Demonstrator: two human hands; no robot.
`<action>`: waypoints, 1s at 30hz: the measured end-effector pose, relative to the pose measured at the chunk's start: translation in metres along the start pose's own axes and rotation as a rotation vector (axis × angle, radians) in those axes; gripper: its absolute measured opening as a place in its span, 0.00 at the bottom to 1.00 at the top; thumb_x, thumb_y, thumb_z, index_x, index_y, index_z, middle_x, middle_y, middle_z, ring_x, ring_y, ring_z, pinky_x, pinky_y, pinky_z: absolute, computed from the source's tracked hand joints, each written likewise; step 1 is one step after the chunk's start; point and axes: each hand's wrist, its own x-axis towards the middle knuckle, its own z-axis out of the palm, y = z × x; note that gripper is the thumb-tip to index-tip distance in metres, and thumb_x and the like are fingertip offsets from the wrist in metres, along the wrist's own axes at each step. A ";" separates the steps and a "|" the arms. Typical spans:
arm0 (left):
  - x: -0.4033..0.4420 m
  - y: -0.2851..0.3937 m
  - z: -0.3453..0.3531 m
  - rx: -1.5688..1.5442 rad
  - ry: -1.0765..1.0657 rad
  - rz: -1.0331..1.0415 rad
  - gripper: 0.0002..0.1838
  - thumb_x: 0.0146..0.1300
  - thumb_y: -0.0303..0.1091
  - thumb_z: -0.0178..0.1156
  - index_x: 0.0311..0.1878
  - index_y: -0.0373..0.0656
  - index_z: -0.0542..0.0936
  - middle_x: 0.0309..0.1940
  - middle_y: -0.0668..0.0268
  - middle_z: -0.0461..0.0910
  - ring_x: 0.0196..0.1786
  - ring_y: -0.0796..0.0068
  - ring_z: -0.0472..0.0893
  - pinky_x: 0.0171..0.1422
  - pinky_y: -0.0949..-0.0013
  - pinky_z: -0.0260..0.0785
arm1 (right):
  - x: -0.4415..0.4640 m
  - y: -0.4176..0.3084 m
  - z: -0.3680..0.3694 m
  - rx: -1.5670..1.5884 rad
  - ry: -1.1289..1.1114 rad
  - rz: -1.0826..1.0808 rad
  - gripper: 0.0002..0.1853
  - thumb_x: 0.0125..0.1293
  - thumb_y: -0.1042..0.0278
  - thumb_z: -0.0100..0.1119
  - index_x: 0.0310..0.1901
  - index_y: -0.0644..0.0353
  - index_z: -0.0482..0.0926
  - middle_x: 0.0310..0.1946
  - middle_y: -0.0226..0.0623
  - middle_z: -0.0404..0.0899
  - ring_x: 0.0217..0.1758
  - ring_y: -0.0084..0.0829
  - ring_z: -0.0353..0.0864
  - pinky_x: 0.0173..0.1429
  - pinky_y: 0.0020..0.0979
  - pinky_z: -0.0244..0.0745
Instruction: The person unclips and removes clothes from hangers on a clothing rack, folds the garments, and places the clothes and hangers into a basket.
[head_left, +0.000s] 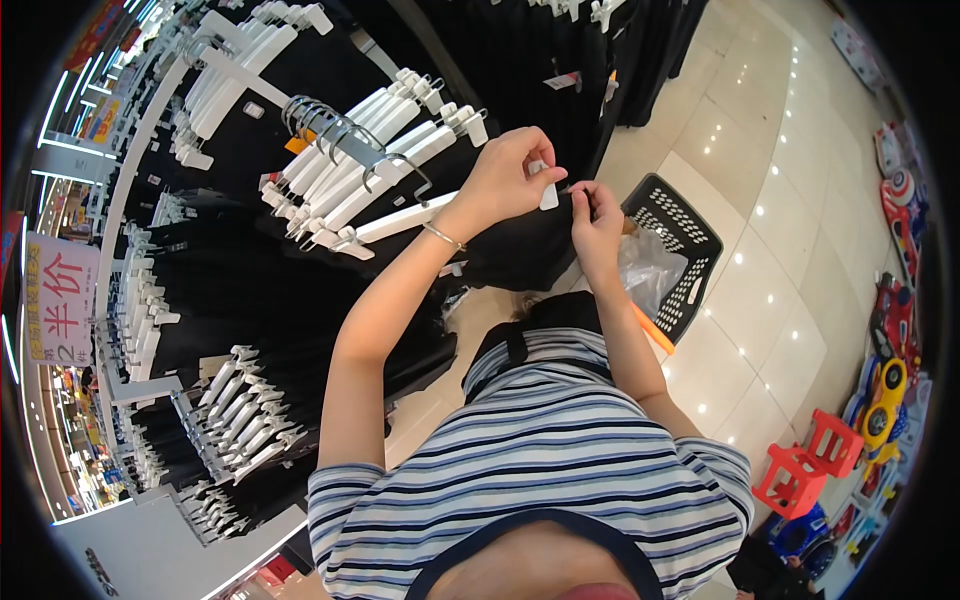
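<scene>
My left hand (515, 175) is closed around the white end clip (547, 188) of a clip hanger (400, 220). That hanger's bar runs behind my left wrist, towards a metal display arm (345, 148) where several hooks hang close together. A black garment (525, 245) hangs below my hands. Just right of the clip, my right hand (598, 225) has its thumb and fingers pinched together at the garment's upper edge. What lies between those fingertips is too small to make out clearly.
Racks of black clothes on white hangers (250, 410) fill the left side. A black perforated basket (690, 225) holding a clear plastic bag (650, 265) stands on the tiled floor by my right forearm. A red plastic frame (810, 465) and toys line the right side.
</scene>
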 end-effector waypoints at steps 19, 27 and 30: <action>-0.006 -0.009 -0.003 0.084 -0.071 -0.099 0.18 0.49 0.42 0.70 0.32 0.36 0.78 0.26 0.64 0.78 0.27 0.80 0.76 0.33 0.78 0.69 | -0.001 0.010 -0.008 0.113 -0.124 0.043 0.03 0.66 0.78 0.50 0.40 0.63 0.74 0.27 0.24 0.72 0.28 0.12 0.66 0.32 0.16 0.60; -0.009 -0.010 -0.005 -0.106 -0.089 -0.161 0.16 0.46 0.39 0.71 0.31 0.36 0.80 0.20 0.70 0.77 0.24 0.84 0.72 0.30 0.80 0.65 | 0.001 -0.005 -0.027 -0.003 -0.332 -0.038 0.07 0.62 0.78 0.56 0.41 0.63 0.78 0.32 0.27 0.78 0.32 0.16 0.71 0.38 0.19 0.67; -0.009 -0.006 -0.007 -0.079 -0.085 -0.157 0.15 0.46 0.38 0.72 0.29 0.37 0.80 0.19 0.71 0.76 0.23 0.85 0.71 0.28 0.80 0.63 | 0.003 -0.003 -0.030 -0.116 -0.364 -0.083 0.05 0.61 0.77 0.58 0.38 0.62 0.79 0.29 0.26 0.78 0.30 0.15 0.70 0.36 0.19 0.66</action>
